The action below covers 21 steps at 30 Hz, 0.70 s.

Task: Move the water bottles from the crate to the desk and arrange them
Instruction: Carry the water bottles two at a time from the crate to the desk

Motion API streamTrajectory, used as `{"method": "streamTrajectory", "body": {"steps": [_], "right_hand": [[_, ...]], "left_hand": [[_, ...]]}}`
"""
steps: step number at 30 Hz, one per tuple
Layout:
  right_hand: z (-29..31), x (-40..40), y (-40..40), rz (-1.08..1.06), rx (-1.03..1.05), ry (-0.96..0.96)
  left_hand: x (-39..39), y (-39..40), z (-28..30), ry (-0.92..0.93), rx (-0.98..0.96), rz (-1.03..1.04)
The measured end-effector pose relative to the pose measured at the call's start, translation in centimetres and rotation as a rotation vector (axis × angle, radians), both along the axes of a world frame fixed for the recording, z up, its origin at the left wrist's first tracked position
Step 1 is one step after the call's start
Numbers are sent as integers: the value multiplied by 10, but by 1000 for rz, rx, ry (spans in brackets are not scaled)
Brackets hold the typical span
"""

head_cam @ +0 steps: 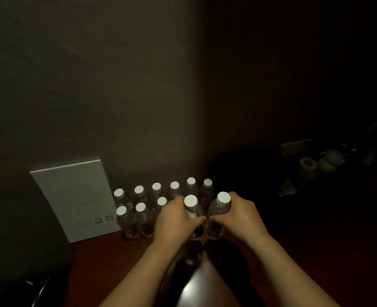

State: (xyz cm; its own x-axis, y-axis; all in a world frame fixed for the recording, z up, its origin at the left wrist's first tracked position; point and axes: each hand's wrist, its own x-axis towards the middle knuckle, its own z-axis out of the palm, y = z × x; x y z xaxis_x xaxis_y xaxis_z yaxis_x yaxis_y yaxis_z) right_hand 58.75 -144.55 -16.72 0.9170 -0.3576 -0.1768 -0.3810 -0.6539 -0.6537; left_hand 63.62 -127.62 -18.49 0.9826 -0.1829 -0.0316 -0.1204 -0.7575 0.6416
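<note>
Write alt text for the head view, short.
Two hands each hold an upright clear plastic water bottle with a white cap, left hand and right hand, at the front of two rows of matching bottles on a dark reddish wooden desk. A white card leans against the wall.

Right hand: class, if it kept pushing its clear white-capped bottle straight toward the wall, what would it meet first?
Probably the dark-labelled white-capped bottle at the back row's right end, just beyond the right hand and its clear white-capped bottle; depth is unclear.
</note>
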Motion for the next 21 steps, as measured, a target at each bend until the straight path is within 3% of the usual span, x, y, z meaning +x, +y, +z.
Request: {"method": "streamTrajectory", "body": {"steps": [11,21], "right_hand": [[-80,73,-37,96,-20,163],[-125,99,-50,80,21,176]], "left_hand": [[49,-62,-71,75,-25,130],[67,-85,-118,92,3,144]]}}
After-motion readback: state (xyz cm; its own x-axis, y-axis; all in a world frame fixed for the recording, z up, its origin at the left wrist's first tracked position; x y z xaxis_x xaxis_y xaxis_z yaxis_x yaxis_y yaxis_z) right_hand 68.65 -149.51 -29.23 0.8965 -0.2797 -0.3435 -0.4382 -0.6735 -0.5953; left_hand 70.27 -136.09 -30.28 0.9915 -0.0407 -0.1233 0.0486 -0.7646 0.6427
